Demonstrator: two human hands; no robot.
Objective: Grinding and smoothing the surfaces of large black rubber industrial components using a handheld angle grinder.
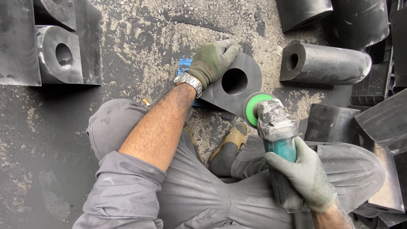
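I squat on a stained concrete floor. My left hand, in a green-grey glove with a metal watch at the wrist, grips the top edge of a black rubber block with a round hole through it. My right hand, in a grey glove, holds a dusty teal angle grinder. Its green disc meets the lower right edge of the block.
More black rubber blocks with holes lie at the top left and right. Flat black pieces are stacked along the right edge. A blue scrap lies under the block. My sandalled foot sits just below it.
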